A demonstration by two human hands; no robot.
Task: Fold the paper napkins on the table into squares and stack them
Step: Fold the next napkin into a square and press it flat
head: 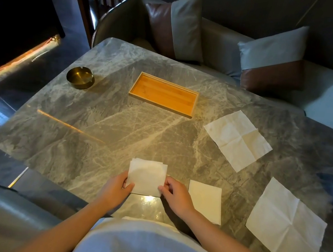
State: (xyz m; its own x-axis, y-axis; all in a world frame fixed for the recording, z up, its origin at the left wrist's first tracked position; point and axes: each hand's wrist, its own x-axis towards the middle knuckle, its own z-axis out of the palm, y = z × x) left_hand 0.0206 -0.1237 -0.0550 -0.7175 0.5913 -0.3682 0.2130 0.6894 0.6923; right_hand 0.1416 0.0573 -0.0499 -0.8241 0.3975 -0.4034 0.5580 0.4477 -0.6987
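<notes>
Both hands, left hand and right hand, pinching folded napkin at near corners; best squaring edges before pressing flat on tabletop.

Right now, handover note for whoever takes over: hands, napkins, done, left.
Left hand and right hand both pinch the near edge of the folded napkin at the table's near side.
One folded square lies flat just right of it.
Two open napkins, far right and near right, lie unfolded.
Wooden tray holds nothing.
Left: finish this one, stack it, fold two more.
</notes>
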